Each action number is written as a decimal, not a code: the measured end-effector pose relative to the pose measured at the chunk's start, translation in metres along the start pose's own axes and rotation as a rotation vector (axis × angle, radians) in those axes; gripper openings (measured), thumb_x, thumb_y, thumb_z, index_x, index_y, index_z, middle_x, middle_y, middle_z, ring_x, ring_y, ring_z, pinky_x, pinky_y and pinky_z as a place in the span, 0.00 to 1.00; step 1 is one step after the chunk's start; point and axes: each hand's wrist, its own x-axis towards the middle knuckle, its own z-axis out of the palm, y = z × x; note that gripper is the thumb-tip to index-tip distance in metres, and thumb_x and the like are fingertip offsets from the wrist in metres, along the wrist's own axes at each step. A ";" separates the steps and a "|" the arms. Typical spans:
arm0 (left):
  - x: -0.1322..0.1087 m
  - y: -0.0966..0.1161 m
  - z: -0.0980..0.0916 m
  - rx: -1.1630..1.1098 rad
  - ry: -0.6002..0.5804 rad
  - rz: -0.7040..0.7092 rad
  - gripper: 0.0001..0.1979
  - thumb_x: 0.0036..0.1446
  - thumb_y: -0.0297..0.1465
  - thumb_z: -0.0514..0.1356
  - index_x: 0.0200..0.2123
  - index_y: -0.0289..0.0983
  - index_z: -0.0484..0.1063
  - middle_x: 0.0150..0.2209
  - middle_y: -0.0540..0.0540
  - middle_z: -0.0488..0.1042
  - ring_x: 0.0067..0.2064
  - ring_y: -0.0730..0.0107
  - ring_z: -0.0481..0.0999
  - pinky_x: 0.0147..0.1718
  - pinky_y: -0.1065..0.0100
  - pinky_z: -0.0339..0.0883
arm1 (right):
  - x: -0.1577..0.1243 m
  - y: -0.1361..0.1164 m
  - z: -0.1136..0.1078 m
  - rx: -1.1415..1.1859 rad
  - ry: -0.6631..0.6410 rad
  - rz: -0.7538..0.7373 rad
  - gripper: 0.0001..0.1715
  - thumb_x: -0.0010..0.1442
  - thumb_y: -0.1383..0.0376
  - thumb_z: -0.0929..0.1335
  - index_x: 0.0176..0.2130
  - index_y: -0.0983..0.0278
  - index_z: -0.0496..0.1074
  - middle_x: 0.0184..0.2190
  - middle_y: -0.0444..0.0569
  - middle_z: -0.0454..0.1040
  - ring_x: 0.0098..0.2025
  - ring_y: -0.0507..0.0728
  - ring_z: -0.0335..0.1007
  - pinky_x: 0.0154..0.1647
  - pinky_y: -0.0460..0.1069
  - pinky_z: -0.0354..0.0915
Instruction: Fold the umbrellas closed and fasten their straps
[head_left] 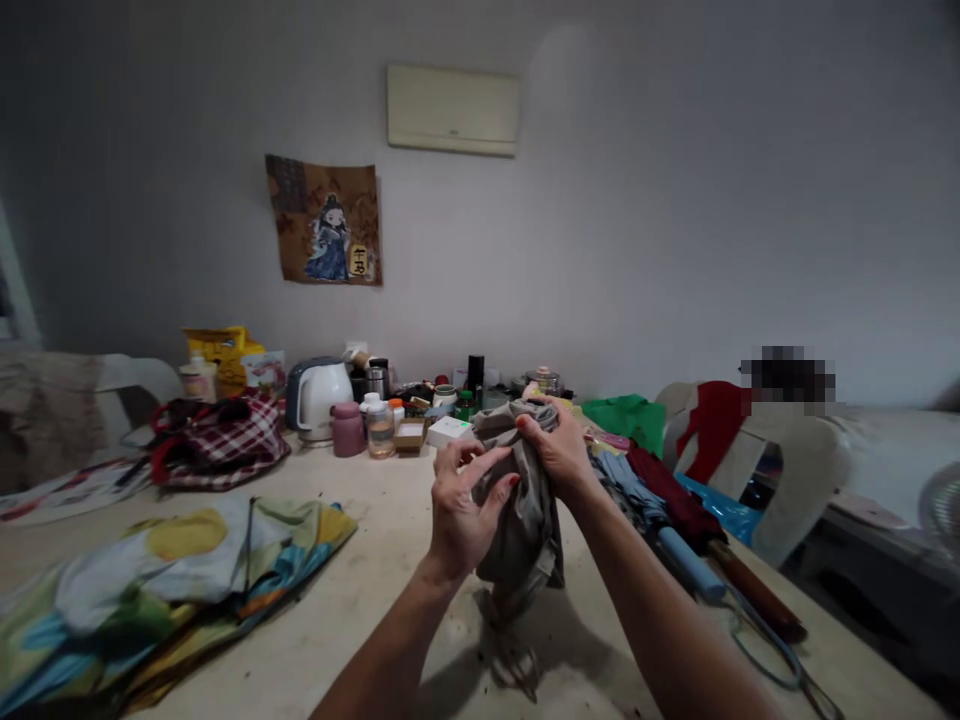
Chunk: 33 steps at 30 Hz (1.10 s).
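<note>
A grey-brown folding umbrella stands upright in front of me over the table, its cloth loosely bunched and a cord loop at its lower end. My right hand grips the cloth near the top, thumb across the front. On the left side my left hand holds the folds, its thumb and index finger against the cloth and the other fingers curled. The umbrella's shaft and handle are mostly hidden. A multicoloured umbrella lies partly spread on the table to the left.
To the right lie a light blue umbrella and a dark red umbrella. Along the back stand a kettle, a pink jar, a clear jar and a white box. A plaid bag sits back left.
</note>
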 end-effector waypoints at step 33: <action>0.056 0.042 -0.037 0.115 -0.422 0.262 0.07 0.61 0.21 0.54 0.31 0.36 0.66 0.32 0.47 0.73 0.34 0.72 0.72 0.36 0.71 0.67 | 0.001 -0.015 0.023 0.031 -0.202 -0.045 0.27 0.46 0.49 0.72 0.38 0.65 0.69 0.34 0.48 0.73 0.37 0.57 0.68 0.42 0.51 0.64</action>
